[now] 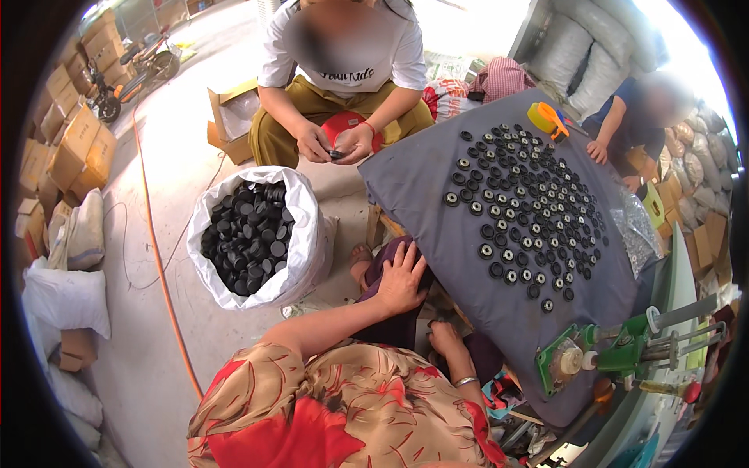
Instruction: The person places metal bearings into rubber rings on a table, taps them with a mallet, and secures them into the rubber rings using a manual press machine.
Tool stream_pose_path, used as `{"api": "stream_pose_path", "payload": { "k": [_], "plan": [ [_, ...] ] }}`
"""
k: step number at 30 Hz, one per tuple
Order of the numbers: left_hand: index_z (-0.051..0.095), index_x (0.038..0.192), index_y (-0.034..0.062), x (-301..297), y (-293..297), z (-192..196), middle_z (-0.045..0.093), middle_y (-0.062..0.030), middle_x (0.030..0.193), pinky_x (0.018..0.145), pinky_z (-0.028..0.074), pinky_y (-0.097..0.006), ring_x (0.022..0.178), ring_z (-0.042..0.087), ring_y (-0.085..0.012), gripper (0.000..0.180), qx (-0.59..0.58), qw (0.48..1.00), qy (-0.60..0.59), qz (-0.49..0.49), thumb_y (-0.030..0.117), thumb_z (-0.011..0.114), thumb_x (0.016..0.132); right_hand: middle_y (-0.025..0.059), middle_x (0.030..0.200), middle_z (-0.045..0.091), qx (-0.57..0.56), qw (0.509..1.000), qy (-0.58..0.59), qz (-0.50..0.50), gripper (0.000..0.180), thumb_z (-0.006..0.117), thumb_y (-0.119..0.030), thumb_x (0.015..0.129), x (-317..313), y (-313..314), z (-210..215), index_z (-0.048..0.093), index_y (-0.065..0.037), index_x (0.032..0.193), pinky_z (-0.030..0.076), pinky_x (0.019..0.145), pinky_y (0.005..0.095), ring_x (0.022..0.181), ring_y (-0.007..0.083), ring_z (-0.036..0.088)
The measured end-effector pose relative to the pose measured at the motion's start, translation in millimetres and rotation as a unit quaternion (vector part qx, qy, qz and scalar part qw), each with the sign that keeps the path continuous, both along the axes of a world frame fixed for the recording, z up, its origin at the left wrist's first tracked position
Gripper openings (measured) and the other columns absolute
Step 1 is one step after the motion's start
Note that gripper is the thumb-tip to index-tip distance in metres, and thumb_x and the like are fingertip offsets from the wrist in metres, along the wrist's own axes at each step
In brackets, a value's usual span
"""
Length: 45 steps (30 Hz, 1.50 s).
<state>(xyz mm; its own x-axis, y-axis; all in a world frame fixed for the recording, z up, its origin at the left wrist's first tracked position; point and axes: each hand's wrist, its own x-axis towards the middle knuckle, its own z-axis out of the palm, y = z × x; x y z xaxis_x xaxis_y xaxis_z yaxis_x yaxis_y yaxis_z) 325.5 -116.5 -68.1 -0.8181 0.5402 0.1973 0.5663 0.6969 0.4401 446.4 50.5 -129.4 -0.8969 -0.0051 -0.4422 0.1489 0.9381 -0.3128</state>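
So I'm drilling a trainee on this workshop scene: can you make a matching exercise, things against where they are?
Things:
1. white sack of black caps
2. green hand press
3. left hand
4. yellow tape dispenser

Places:
A. far end of the grey cloth
B. on the floor
C. near right corner of the table
D. on a dark-clothed knee

Pairs: 1-B, 2-C, 3-D, 4-A

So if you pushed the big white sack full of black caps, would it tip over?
Probably not easily. The white sack sits wide and squat on the floor, packed with black caps, so it likely feels heavy. Its thin rolled-down wall looks floppy, so a push would probably dent it and shift the caps.
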Motion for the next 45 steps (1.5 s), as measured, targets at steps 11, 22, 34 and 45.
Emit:
{"api": "stream_pose_path", "payload": {
  "k": [11, 22, 34, 45],
  "plan": [
    [0.036, 0.141, 0.0094, 0.0, 1.0, -2.1, 0.025, -0.0245, 0.148, 0.092, 0.038, -0.055, 0.136, 0.024, -0.0453, 0.087, -0.007, 1.0, 0.007, 0.009, 0.032, 0.075, 0.067, 0.0251, 0.1, 0.065, -0.013, 1.0, -0.004, -0.002, 0.026, 0.06, -0.012, 0.078, -0.6, -1.7, 6.9, 0.065, -0.002, 0.101, 0.05, 0.086, 0.0468, 0.098, 0.0403, 0.062],
    [0.035, 0.142, 0.0094, 0.0, 0.7, -3.4, 0.025, -0.025, 0.148, 0.093, 0.038, -0.056, 0.136, 0.024, -0.0462, 0.087, -0.013, 1.0, 0.005, 0.007, 0.033, 0.074, 0.067, 0.0248, 0.1, 0.065, -0.002, 1.0, -0.013, 0.005, 0.028, 0.06, -0.012, 0.078, -0.6, 0.9, -2.9, 0.066, -0.002, 0.103, 0.05, 0.086, 0.0457, 0.097, 0.0392, 0.063],
    [0.035, 0.141, 0.0074, -1.3, 1.1, 1.1, 0.023, -0.0254, 0.149, 0.093, 0.037, -0.059, 0.137, 0.023, -0.0465, 0.085, -0.001, 1.0, -0.009, -0.001, 0.031, 0.074, 0.069, 0.0204, 0.099, 0.067, 0.02, 1.0, -0.005, 0.009, 0.02, 0.065, -0.018, 0.081, -0.8, 1.8, -5.3, 0.067, -0.005, 0.096, 0.052, 0.082, 0.0461, 0.094, 0.0368, 0.065],
    [0.037, 0.138, 0.006, 1.4, 1.5, -0.9, 0.023, -0.0257, 0.149, 0.093, 0.037, -0.059, 0.137, 0.023, -0.0467, 0.084, -0.003, 1.0, -0.002, 0.001, 0.032, 0.075, 0.068, 0.0231, 0.097, 0.066, 0.001, 1.0, -0.002, 0.0, 0.021, 0.061, -0.013, 0.079, 2.7, 1.7, -3.3, 0.066, -0.003, 0.097, 0.051, 0.083, 0.0477, 0.094, 0.0394, 0.064]
  ]
}}
